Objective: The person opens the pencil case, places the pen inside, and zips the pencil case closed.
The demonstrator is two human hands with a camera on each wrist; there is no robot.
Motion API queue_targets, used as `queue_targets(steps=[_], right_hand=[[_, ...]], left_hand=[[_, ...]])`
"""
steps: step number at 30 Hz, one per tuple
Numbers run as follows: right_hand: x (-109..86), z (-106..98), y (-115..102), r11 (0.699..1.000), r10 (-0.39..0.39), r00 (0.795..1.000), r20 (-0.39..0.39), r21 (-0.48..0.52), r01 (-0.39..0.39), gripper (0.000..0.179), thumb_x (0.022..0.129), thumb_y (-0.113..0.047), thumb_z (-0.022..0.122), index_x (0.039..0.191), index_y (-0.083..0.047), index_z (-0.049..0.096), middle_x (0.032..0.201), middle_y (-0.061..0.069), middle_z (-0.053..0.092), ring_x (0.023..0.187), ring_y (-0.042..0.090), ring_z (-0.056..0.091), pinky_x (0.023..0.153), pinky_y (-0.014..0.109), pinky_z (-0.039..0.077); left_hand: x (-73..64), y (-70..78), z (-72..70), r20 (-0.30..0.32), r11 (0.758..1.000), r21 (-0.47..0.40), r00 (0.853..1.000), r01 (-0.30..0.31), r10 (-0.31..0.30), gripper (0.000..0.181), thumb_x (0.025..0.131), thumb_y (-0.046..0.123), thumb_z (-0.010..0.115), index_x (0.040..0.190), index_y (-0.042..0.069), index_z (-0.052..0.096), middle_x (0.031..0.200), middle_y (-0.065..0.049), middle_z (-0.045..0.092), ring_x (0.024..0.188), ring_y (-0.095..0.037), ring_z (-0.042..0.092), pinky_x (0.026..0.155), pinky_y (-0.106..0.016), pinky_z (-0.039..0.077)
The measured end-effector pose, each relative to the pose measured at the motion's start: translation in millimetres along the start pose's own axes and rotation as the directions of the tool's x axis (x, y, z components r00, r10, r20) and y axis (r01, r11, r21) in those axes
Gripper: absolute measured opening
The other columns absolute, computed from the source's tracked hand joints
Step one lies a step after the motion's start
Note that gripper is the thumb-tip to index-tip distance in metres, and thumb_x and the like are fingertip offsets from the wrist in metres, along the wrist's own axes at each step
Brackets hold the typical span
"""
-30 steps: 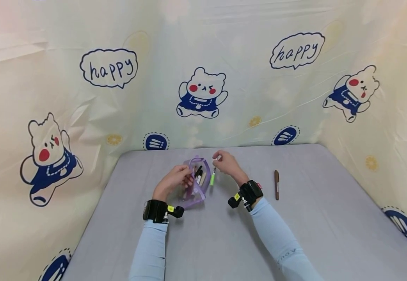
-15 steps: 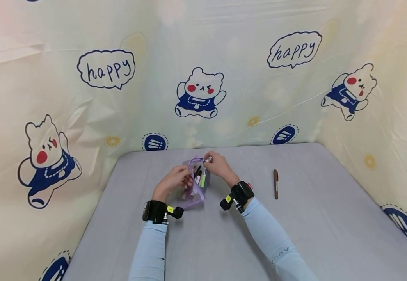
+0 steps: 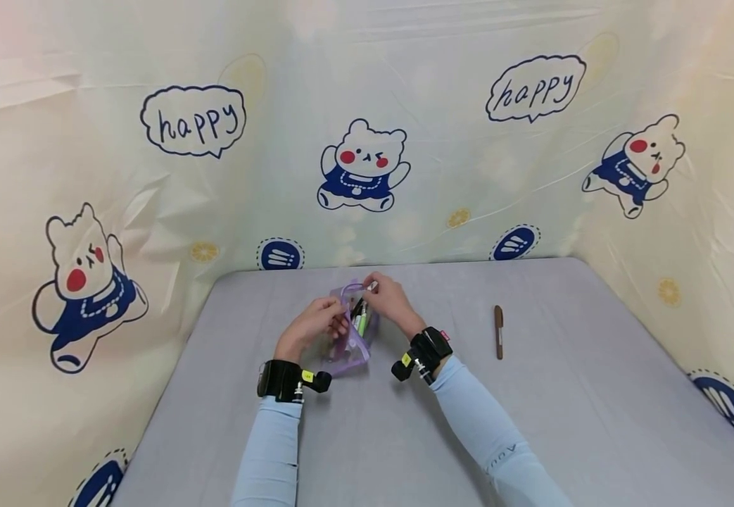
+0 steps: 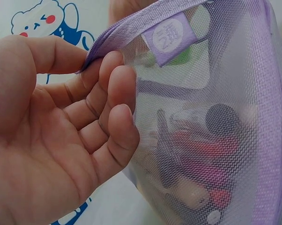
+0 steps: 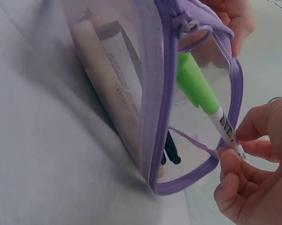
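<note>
A purple mesh zip pencil case (image 3: pixel 349 366) stands with its mouth spread, pens inside it. My left hand (image 3: pixel 312 325) pinches its zipped edge between thumb and index finger; the other fingers curl beside the mesh (image 4: pixel 192 108) in the left wrist view. With thumb and fingertips, my right hand (image 5: pixel 260 161) holds the white end of a marker with a green cap (image 5: pixel 197 84). That cap points down into the mouth of the case, past the zip (image 5: pixel 169 93). Through the mesh show a white-labelled item (image 5: pixel 120 61) and several coloured ends (image 4: pixel 206 173).
A brown marker (image 3: pixel 499 332) lies on the grey table (image 3: pixel 569 394), to the right of my right arm. Behind the table hangs a curtain (image 3: pixel 443 141) printed with cartoon bears.
My right hand has moved left with the green-capped marker, from beside the pencil case to over its mouth, the cap now inside. My left hand keeps its hold on the edge.
</note>
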State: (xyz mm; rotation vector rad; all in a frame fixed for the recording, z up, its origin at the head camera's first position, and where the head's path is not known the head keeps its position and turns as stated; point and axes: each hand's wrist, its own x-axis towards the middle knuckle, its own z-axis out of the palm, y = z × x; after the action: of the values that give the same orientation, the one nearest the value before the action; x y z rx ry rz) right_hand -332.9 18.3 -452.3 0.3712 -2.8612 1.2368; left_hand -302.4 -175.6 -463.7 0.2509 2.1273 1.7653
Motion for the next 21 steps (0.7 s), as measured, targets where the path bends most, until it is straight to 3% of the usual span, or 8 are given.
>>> queue_targets(steps=[9,15,21], right_hand=[[-0.5,8.2,-1.5,0.996,-0.086,0.993,0.077,-0.03,0.089,0.023,0.092,-0.015,0.06,0.113,-0.008,0.064,0.088,0.008,0.065,0.066,0.013,0.054,0.055,0.022,0.042],[-2.4,10.7,-2.2,0.986,-0.161,0.975,0.151,-0.026,0.166,0.022,0.094,-0.016,0.057,0.114,-0.012,0.067,0.088,0.007,0.065,0.066,0.012,0.052,0.055,0.021,0.04],[-5.0,7.9,-2.8,0.984,-0.166,0.958,0.233,-0.032,0.178,0.025,0.097,-0.014,0.055,0.12,-0.011,0.064,0.084,0.006,0.063,0.062,0.012,0.053,0.054,0.022,0.041]], left_hand=[[-0.9,1.3,0.3,-0.002,1.0,0.008,1.0,-0.02,0.02,0.026,0.103,0.018,0.046,0.082,0.006,0.054,0.077,-0.005,0.062,0.067,-0.017,0.059,0.06,-0.027,0.049],[-0.6,-1.6,0.4,0.001,1.0,0.015,1.0,-0.002,0.002,0.027,0.103,0.021,0.046,0.081,0.007,0.054,0.076,-0.005,0.063,0.069,-0.017,0.059,0.061,-0.027,0.05],[-0.9,-0.9,1.8,-0.002,1.0,0.004,1.0,-0.003,0.003,0.028,0.103,0.022,0.046,0.082,0.006,0.053,0.077,-0.005,0.062,0.068,-0.017,0.059,0.061,-0.027,0.049]])
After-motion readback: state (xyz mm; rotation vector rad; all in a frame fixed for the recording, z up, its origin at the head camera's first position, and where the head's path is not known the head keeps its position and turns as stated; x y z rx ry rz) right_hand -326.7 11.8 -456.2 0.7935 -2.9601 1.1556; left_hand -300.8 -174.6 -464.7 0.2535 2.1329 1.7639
